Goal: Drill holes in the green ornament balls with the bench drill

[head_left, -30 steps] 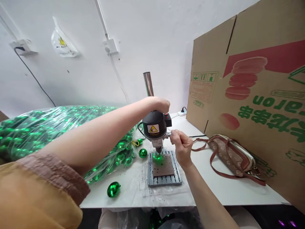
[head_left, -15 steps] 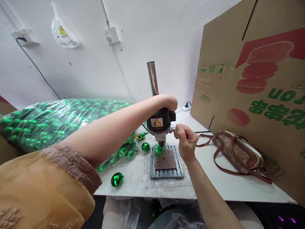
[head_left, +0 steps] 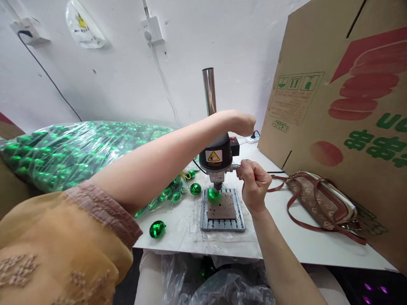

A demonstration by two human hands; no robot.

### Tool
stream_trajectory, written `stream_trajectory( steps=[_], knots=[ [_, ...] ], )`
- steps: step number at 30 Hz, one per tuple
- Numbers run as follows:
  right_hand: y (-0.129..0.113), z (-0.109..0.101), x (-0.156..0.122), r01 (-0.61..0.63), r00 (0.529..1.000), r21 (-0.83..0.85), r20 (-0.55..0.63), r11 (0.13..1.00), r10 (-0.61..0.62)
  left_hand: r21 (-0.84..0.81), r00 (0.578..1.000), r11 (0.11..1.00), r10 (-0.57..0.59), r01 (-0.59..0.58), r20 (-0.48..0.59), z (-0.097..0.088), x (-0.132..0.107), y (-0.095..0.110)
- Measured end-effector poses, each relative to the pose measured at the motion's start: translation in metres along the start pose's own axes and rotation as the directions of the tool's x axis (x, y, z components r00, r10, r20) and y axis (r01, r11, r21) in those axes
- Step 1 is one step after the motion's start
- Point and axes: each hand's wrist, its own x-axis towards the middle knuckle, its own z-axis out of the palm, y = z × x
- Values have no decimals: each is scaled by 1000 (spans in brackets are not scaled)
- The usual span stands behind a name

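Observation:
A small black bench drill press [head_left: 217, 156] with a chrome column stands on the white table. My right hand [head_left: 255, 186] is closed in a fist around its feed handle [head_left: 235, 167], on the machine's right side. My left hand [head_left: 244, 123] reaches across above the motor housing, close to the switch box [head_left: 234, 146] with red buttons. Motion blurs it and its fingers are hidden. Under the drill chuck a shiny green ball ornament [head_left: 214, 195] lies at the back left of the brown board [head_left: 222, 209], which rests on the slotted grey base. Dark shavings dot the board.
Two green ornaments [head_left: 157, 229] [head_left: 195, 189] lie left of the press. A big clear bag of green ornaments [head_left: 63, 156] fills the left side. To the right are a brown handbag [head_left: 321, 199] with straps and a large cardboard box [head_left: 305, 106]. Plastic sheeting lies over my lap.
My left hand has moved right, off the top of the motor housing, uncovering the red-buttoned switch box. My right hand still grips the handle. The camera view has shifted slightly.

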Motion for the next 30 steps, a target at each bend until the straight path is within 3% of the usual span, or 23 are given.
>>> stream_trajectory(
  steps=[1,2,3,4,5,6,8,10,11,12,13,14,16,18,19,24,30],
  knots=[
    [0,0,0,-2,1000,0,0,1000,2,2,997,1000,27,-27,71,-15,-18,10],
    [0,0,0,-5,1000,1,2,1000,5,-18,995,998,60,-59,75,-29,-39,19],
    [-1,0,0,-6,1000,4,5,1000,6,-51,995,994,97,-96,6,-41,-63,26],
    [-2,0,0,-8,1000,8,11,1000,8,-83,980,988,117,-132,-162,-51,-87,29],
    [-2,1,0,-9,1000,12,16,1000,9,-95,931,981,126,-168,-342,-55,-112,30],
    [-3,1,0,-10,1000,16,21,1000,9,-95,851,970,146,-223,-504,-56,-136,28],
    [-5,2,0,-11,1000,20,26,1000,11,-122,570,944,79,-307,-818,-43,-179,14],
    [-5,2,0,-11,1000,21,21,1000,11,-94,313,941,13,-324,-950,-15,-214,-6],
    [-5,2,0,-11,1000,22,18,1000,10,-91,255,944,-7,-318,-967,2,-229,-16],
    [-5,2,0,-9,1000,24,14,1000,9,-129,264,951,-53,-281,-963,22,-242,-26],
    [-4,2,0,-7,1000,25,9,1000,7,-177,306,956,-100,-235,-947,42,-253,-35],
    [-4,2,0,-4,1000,27,5,1000,4,-219,371,960,-143,-172,-918,62,-264,-42],
    [-3,2,0,1,1000,28,-3,1000,-1,-312,580,949,-274,36,-767,100,-280,-53],
    [-2,2,0,5,1000,26,-12,1000,-5,-382,704,902,-405,202,-584,132,-290,-59],
    [-2,2,0,7,1000,24,-15,1000,-6,-418,741,872,-454,255,-495,145,-292,-61],
    [-3,2,0,14,999,14,-30,1000,-14,-593,845,739,-506,319,-176,181,-284,-63],
    [-3,2,0,17,999,3,-45,1000,-16,-679,875,646,-483,349,-9,198,-260,-61]
  ],
)
